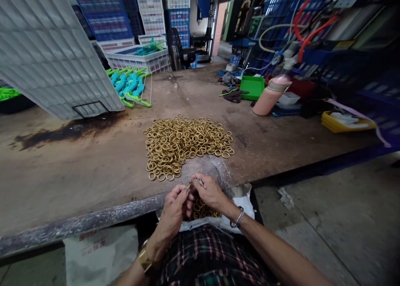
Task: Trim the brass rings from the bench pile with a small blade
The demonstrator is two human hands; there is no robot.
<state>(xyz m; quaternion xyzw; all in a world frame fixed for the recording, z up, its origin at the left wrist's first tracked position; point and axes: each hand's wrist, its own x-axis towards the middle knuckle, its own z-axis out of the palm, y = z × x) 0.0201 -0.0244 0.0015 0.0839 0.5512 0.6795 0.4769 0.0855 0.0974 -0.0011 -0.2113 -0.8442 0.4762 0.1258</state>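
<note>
Workroom: a brown, stained surface (200, 86) is running across the view, with blue and white crates (150, 13) standing stacked behind it. The left grip (173, 205) is closing in a narrow pinch on one brass-coloured ring (189, 186), seen nearly edge-on. The right grip (211, 191) is meeting it just beside, fingers curled narrowly around a small grey metal piece (200, 181); its exact form is not readable. Directly below both, a white sack (200, 223) is lying open at the lap and holding more of the rings. Farther out, a loose heap of rings (189, 138) is spreading on the surface, near its front edge. Beyond, to the right, a green tray (251, 87) is lying near a pink bottle (268, 100), which is tilting in view; a yellow tray (334, 123) is holding white material (346, 118). Far left, a white crate (134, 62) is holding teal parts (150, 48); a dark container (15, 107) is holding bright green pieces (8, 94).
</note>
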